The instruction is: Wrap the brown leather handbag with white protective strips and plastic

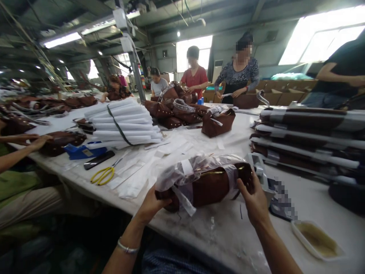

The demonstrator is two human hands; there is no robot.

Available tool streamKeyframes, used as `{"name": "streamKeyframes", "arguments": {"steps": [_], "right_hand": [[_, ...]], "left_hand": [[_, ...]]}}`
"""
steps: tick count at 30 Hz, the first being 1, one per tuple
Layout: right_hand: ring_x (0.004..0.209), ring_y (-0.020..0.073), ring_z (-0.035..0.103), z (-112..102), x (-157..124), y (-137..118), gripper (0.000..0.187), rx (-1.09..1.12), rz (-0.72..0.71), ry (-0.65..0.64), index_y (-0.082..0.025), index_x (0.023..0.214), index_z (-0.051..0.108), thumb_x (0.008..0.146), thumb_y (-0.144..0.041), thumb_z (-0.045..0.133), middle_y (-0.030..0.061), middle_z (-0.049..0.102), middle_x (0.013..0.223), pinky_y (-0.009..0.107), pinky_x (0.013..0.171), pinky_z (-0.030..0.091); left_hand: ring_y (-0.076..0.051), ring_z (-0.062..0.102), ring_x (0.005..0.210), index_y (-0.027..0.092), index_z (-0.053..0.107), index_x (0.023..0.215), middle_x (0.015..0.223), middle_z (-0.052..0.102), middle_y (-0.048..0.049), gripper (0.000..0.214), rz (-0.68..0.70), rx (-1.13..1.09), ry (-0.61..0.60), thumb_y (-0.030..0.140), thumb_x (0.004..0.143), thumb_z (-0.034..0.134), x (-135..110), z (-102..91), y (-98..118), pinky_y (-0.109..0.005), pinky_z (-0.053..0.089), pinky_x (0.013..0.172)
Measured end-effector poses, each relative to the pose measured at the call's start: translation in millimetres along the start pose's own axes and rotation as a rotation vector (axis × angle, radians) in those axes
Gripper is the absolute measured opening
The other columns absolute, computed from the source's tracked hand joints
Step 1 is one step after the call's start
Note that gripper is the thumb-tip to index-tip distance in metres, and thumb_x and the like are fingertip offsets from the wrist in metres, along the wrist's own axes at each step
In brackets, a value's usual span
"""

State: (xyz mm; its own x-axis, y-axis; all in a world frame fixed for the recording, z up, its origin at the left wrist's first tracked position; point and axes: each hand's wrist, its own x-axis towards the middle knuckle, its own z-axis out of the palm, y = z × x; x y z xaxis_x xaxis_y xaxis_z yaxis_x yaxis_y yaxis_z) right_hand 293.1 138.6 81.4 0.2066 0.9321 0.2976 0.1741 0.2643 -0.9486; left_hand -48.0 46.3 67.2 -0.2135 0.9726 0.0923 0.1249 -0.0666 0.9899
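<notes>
A brown leather handbag [211, 188] lies lengthwise in front of me at the table's near edge. Clear plastic wrap covers its handle, and a white tag [187, 167] shows on the wrap. My left hand [154, 203] grips the bag's left end, thumb on the front side. At the right end my right hand [253, 192] holds the bag, with thumb in front and fingers around the end. A gold zipper line shows along the top opening. Behind the right hand stands a grey tape dispenser [259, 171], partly hidden.
Yellow-handled scissors [102, 176], a black phone [99, 160] and a blue tape dispenser [84, 151] lie left. White rolls [122, 123] are strapped together behind. Flat brown bags [308, 139] are stacked right, near a shallow dish [318, 239]. Several co-workers stand or sit around the table.
</notes>
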Motion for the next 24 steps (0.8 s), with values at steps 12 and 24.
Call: {"name": "streamKeyframes", "arguments": {"steps": [12,24], "right_hand": [[0.109,0.0328,0.066,-2,10,17,0.075,-0.267,0.006,0.002,-0.023,0.141,0.046,0.078,-0.055,0.071,0.0152,0.061,0.134,0.054,0.099,0.05],[0.115,0.0235,0.061,47,-25,-67,0.028,-0.43,-0.919,-0.319,-0.03,0.119,0.067,0.094,-0.021,0.06,0.0035,0.071,0.114,0.045,0.107,0.045]], "left_hand": [[-0.029,0.069,0.099,0.013,0.07,0.104,0.098,0.075,-0.0083,0.051,-0.028,-0.09,0.168,0.044,0.066,0.083,7,8.2,5,-0.038,0.054,0.09],[-0.03,0.069,0.1,0.015,0.068,0.105,0.099,0.075,-0.0079,0.053,-0.009,0.015,0.052,0.04,0.062,0.086,7,-2.7,7,-0.041,0.054,0.09]]}}
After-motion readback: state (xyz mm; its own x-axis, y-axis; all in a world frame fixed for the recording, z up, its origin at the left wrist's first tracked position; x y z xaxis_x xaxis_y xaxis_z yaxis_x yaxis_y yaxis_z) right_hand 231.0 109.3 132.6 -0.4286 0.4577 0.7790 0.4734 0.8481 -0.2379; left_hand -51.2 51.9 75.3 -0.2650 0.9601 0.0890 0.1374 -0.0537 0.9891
